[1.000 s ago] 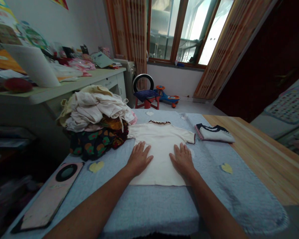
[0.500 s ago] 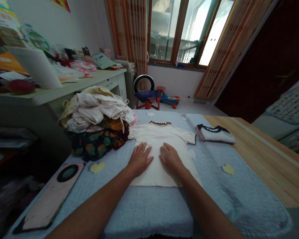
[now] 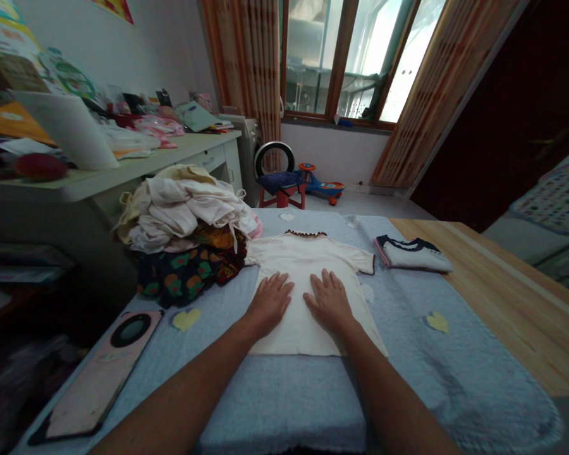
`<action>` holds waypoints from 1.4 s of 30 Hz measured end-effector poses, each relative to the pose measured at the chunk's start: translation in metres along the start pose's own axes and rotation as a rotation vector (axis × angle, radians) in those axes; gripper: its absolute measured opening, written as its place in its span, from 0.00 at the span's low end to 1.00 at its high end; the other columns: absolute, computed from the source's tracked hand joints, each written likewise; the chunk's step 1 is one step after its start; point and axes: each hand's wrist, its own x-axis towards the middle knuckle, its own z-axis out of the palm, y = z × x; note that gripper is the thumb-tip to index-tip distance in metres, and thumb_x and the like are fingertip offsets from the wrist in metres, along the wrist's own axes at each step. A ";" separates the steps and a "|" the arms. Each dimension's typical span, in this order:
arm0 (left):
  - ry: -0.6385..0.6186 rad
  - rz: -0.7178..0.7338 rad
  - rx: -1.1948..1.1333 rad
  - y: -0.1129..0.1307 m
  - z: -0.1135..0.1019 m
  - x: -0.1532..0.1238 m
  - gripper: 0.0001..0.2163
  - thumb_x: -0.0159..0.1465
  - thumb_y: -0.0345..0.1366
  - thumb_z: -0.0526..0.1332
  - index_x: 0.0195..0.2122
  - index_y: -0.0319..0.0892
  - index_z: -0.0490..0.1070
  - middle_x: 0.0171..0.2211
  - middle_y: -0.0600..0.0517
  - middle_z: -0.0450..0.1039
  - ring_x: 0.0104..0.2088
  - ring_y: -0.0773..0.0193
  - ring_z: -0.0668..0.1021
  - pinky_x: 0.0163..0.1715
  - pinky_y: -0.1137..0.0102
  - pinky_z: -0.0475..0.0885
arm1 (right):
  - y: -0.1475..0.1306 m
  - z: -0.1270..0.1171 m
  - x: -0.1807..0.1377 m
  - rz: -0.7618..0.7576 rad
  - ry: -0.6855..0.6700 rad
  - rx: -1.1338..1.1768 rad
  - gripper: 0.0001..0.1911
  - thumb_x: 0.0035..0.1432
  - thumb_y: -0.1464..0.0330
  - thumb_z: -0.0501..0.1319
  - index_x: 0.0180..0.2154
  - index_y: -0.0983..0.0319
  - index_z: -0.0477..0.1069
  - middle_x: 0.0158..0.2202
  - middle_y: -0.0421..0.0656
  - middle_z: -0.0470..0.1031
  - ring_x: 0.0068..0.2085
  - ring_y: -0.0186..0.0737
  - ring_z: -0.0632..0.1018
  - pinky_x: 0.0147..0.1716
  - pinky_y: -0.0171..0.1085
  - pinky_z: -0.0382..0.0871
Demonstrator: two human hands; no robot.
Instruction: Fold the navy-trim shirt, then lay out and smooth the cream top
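Note:
A cream short-sleeved shirt (image 3: 298, 316) with dark trim at its collar and right-hand sleeve is spread flat in front of me. On its left half rests my left hand (image 3: 271, 303), palm down, fingers stretched out. My right hand (image 3: 330, 300) presses flat on the other half, its fingers somewhat spread. Neither hand grips the fabric. The left-hand sleeve reaches the edge of a heap of crumpled clothes (image 3: 184, 208). Over to the right lies a folded white garment (image 3: 412, 254) with a navy neckline.
A light blue cloth (image 3: 284, 398) covers much of the wooden table (image 3: 516, 291). A pink phone (image 3: 95, 379) lies at the front left. Beyond the heap stands a cluttered desk (image 3: 218, 144). A red stool (image 3: 282, 194) and a toy car (image 3: 325, 188) are past the far edge.
My right hand has turned slightly and its fingers have spread more on the shirt. My left hand has shifted a little, still flat. The shirt lies as before.

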 end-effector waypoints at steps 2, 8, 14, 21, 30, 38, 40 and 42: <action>-0.002 0.064 -0.056 -0.002 0.002 0.001 0.18 0.70 0.31 0.50 0.59 0.45 0.67 0.65 0.47 0.61 0.67 0.55 0.60 0.64 0.52 0.56 | 0.000 0.000 0.000 0.006 0.002 0.000 0.33 0.65 0.51 0.52 0.66 0.59 0.56 0.70 0.54 0.49 0.69 0.58 0.50 0.64 0.51 0.44; -0.008 0.103 -0.133 -0.003 0.002 0.002 0.18 0.69 0.29 0.49 0.58 0.44 0.68 0.63 0.48 0.65 0.65 0.59 0.63 0.64 0.56 0.56 | 0.003 0.001 -0.002 -0.094 0.075 0.047 0.25 0.67 0.59 0.52 0.61 0.63 0.63 0.67 0.55 0.57 0.67 0.54 0.58 0.64 0.52 0.49; -0.014 0.113 -0.132 -0.001 -0.003 0.001 0.18 0.69 0.34 0.53 0.59 0.44 0.66 0.63 0.47 0.64 0.65 0.57 0.63 0.65 0.55 0.56 | 0.007 0.010 0.001 -0.265 0.154 0.189 0.20 0.70 0.67 0.46 0.55 0.62 0.70 0.61 0.48 0.68 0.62 0.41 0.66 0.63 0.41 0.55; -0.024 0.122 -0.127 -0.001 -0.005 -0.001 0.20 0.68 0.40 0.57 0.60 0.43 0.65 0.64 0.45 0.62 0.66 0.55 0.61 0.65 0.55 0.55 | 0.006 0.005 -0.005 -0.323 0.178 0.253 0.19 0.65 0.70 0.52 0.54 0.63 0.71 0.60 0.48 0.69 0.62 0.41 0.66 0.64 0.41 0.55; -0.018 0.129 -0.130 -0.002 -0.004 -0.001 0.20 0.67 0.37 0.56 0.61 0.44 0.65 0.64 0.46 0.63 0.66 0.56 0.61 0.65 0.55 0.54 | 0.000 -0.008 -0.013 -0.311 0.011 0.182 0.32 0.61 0.57 0.59 0.63 0.63 0.61 0.67 0.51 0.57 0.67 0.50 0.57 0.66 0.49 0.47; -0.029 0.126 -0.142 -0.004 -0.003 0.001 0.20 0.67 0.36 0.55 0.61 0.45 0.65 0.64 0.47 0.62 0.66 0.56 0.61 0.65 0.55 0.54 | 0.000 -0.013 -0.017 -0.304 -0.139 0.154 0.48 0.56 0.42 0.58 0.68 0.63 0.51 0.71 0.53 0.44 0.70 0.55 0.48 0.66 0.54 0.40; -0.032 0.123 -0.135 -0.003 -0.003 0.001 0.20 0.67 0.35 0.56 0.60 0.45 0.65 0.64 0.46 0.63 0.66 0.56 0.62 0.65 0.55 0.55 | 0.001 -0.013 -0.017 -0.309 -0.155 0.154 0.50 0.55 0.41 0.57 0.68 0.63 0.51 0.71 0.53 0.43 0.70 0.55 0.47 0.66 0.55 0.40; -0.030 0.114 -0.115 -0.001 -0.004 0.001 0.18 0.67 0.34 0.55 0.59 0.45 0.67 0.63 0.46 0.64 0.65 0.56 0.63 0.65 0.55 0.56 | 0.001 -0.014 -0.018 -0.313 -0.164 0.155 0.52 0.53 0.40 0.58 0.68 0.64 0.50 0.71 0.53 0.42 0.70 0.56 0.46 0.66 0.55 0.39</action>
